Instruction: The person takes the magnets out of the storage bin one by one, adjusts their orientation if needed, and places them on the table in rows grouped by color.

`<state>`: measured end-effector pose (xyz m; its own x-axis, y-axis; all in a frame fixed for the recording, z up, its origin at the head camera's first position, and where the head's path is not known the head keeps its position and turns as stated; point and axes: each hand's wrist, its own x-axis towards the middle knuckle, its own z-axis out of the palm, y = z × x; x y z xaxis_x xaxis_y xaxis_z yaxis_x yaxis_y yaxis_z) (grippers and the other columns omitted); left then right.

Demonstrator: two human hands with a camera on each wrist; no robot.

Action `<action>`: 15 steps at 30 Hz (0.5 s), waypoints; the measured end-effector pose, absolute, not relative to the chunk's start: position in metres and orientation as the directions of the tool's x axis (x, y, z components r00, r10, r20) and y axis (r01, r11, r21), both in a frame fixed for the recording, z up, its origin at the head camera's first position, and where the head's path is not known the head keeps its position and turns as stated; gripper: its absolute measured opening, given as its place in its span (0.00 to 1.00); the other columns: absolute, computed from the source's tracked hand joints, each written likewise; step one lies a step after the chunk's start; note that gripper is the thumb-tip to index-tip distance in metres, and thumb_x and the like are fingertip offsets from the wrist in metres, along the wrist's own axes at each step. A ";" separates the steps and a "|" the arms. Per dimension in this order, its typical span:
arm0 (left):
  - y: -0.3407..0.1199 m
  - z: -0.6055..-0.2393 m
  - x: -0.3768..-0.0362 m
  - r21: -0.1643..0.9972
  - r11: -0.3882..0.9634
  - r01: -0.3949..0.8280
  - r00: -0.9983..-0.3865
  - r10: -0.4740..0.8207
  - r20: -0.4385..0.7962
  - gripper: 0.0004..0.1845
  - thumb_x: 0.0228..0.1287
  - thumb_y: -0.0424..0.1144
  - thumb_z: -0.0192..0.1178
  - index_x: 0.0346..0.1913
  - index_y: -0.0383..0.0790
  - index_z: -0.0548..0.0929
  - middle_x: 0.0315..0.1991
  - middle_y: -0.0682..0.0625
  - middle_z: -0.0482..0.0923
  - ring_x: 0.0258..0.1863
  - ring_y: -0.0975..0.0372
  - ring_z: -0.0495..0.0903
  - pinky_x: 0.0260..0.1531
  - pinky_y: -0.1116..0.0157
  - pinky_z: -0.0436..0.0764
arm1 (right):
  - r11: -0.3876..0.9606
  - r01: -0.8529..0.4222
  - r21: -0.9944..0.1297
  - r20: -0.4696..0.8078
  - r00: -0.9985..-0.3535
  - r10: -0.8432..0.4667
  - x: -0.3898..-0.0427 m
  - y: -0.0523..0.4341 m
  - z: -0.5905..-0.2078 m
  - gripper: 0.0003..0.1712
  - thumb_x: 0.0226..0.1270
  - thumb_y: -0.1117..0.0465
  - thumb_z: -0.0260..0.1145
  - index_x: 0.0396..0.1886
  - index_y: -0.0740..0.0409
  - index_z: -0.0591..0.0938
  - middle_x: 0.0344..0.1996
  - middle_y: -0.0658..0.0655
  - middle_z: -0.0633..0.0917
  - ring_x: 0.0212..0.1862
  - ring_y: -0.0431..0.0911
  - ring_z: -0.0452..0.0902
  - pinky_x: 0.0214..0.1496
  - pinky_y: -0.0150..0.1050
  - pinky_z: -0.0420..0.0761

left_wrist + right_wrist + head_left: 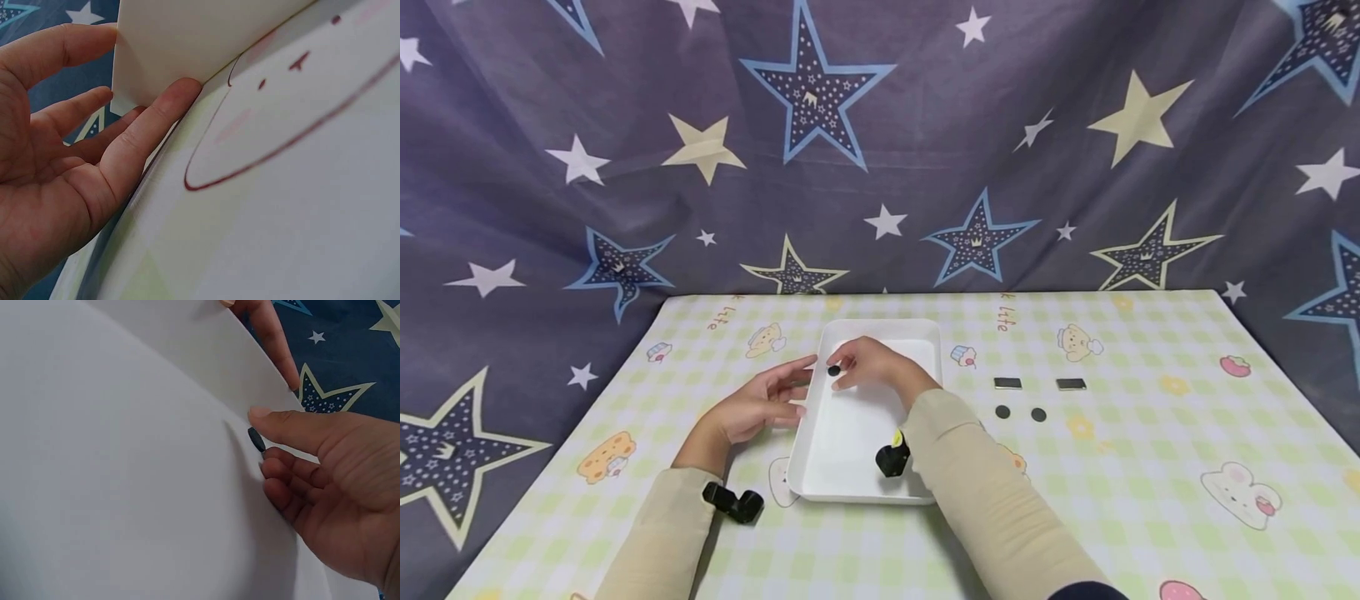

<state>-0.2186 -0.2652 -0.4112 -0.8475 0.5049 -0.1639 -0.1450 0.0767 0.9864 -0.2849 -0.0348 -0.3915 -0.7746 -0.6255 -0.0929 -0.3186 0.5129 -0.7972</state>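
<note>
A white rectangular tray lies on the table. Over its far left part, my right hand pinches a small black disc between thumb and fingertips, close to the tray's left wall. My left hand is at the outside of that wall, its fingers extended. In the left wrist view, the left thumb and fingertips touch the tray's outer side. Two more black discs, one left of the other, lie on the cloth right of the tray.
Behind those discs lie two small dark rectangular pieces, a left one and a right one, with shiny edges. A checked tablecloth with cartoon prints covers the table. A star-patterned curtain hangs along the back edge.
</note>
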 end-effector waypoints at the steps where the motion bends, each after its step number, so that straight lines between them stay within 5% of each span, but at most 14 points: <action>1: -0.265 -0.411 -0.218 0.986 0.075 -0.146 -0.846 0.507 -0.164 0.48 0.56 0.23 0.64 0.77 0.40 0.52 0.73 0.34 0.52 0.64 0.49 0.67 0.48 0.59 0.81 | 0.519 -0.319 -0.793 -0.094 -0.778 -0.621 -0.286 -0.035 -0.393 0.24 0.55 0.66 0.75 0.53 0.63 0.83 0.42 0.59 0.84 0.42 0.42 0.76 0.46 0.28 0.74; 15: -0.264 -0.410 -0.218 0.987 0.075 -0.141 -0.846 0.508 -0.159 0.47 0.56 0.23 0.64 0.77 0.40 0.53 0.73 0.34 0.53 0.66 0.46 0.65 0.49 0.60 0.80 | 0.571 -0.437 -0.695 0.021 -0.807 -0.591 -0.288 -0.040 -0.408 0.17 0.57 0.67 0.73 0.48 0.59 0.87 0.30 0.52 0.81 0.33 0.39 0.71 0.41 0.30 0.72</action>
<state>-0.2176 -0.2644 -0.4098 -0.8463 0.5083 -0.1593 -0.1406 0.0754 0.9872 -0.2879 -0.0397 -0.4080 -0.8067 -0.5906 0.0215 -0.4367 0.5712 -0.6950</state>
